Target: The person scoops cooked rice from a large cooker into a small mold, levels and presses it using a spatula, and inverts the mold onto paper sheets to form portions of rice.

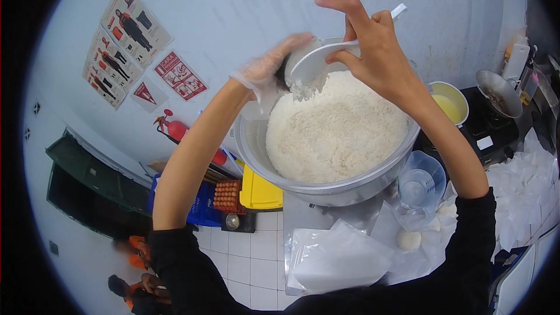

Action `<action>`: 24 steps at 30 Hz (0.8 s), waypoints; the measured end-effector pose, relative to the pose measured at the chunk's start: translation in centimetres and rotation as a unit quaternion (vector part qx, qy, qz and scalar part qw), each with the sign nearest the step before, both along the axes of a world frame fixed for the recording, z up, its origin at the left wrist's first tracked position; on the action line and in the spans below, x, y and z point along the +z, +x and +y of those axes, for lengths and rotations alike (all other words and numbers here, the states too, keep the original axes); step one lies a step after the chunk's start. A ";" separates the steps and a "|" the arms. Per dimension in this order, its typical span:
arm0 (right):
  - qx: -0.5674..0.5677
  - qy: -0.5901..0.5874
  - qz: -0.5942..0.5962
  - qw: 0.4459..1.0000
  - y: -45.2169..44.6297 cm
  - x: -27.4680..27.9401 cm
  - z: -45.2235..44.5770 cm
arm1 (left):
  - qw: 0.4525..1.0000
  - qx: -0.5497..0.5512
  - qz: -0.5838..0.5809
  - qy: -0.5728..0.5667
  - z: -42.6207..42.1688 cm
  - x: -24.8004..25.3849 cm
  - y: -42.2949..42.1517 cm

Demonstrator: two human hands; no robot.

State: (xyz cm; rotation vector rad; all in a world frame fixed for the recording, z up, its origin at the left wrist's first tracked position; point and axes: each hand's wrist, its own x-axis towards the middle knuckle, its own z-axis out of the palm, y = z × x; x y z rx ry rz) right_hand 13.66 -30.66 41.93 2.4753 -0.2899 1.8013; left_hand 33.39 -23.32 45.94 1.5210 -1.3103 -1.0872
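A big metal pot (326, 193) full of cooked white rice (341, 134) stands in front of me. My right hand (373, 46) grips a white rice paddle (318, 61) over the back of the pot, its index finger sticking out to the left. Some rice clings to the paddle's tilted blade. Facing it, my left hand (271, 65) wears a loose clear plastic glove and is blurred. Its fingers curve around a dark, rounded thing at the pot's back left rim, mostly hidden by hand and paddle.
Wrapping sheets (344, 256) and a clear plastic measuring jug (420, 181) lie near the pot. To the right, a pot of yellow liquid (449, 102) and a frying pan (499, 93) are by the stove. An egg tray (227, 195) and people (140, 291) appear lower left.
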 end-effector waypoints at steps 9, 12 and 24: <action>0.005 0.028 0.006 1.000 -2.7 1.4 -2.1 | 0.978 0.005 0.210 -0.007 0.0 -3.0 2.9; -0.020 0.010 0.023 0.999 -2.5 2.1 -2.3 | 0.988 0.020 0.150 -0.011 0.8 -2.8 2.3; -0.169 -0.091 0.121 0.974 0.1 1.6 -1.0 | 0.944 0.119 -0.276 -0.137 0.5 -4.2 3.2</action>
